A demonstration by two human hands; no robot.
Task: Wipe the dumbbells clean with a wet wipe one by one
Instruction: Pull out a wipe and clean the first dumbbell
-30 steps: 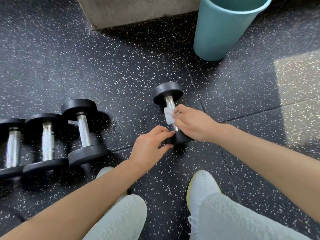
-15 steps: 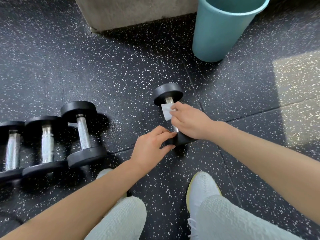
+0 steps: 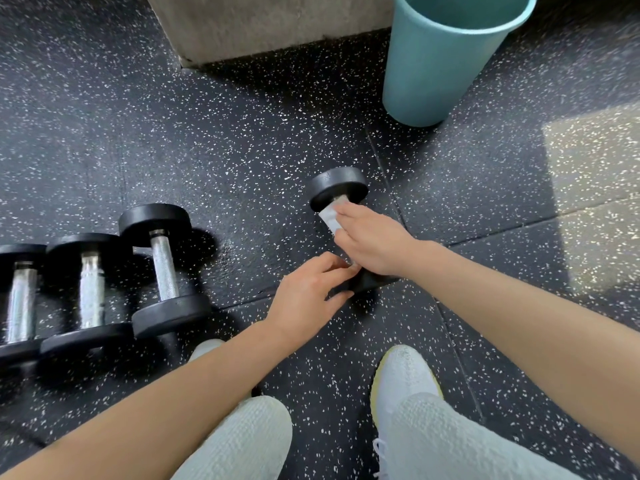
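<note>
Surroundings: a teal bin [image 3: 446,60] stands at the upper right of the frame; a grey concrete block [image 3: 263,26] sits at upper centre; three spare dumbbells [image 3: 104,282] lie side by side at the left edge, well apart from the hands.
Floor [image 3: 173,133]: black rubber tiles flecked white, with a sunlit patch at the right.
Dumbbell [image 3: 337,187]: centre of frame, on the floor; its far black round head shows, its handle and near head mostly hidden by both hands.
Right hand [image 3: 372,242]: reaches in from the right, fingers curled over the handle, clamped on the wipe [image 3: 329,218].
Wipe: small white sheet, pressed to the metal handle just below the far head.
Left hand [image 3: 306,292]: from lower left, fingers together, tips touching the near head; whether they grip it, I cannot tell.
Foreground: pale ribbed leggings and a white shoe [image 3: 405,375] at the bottom.
</note>
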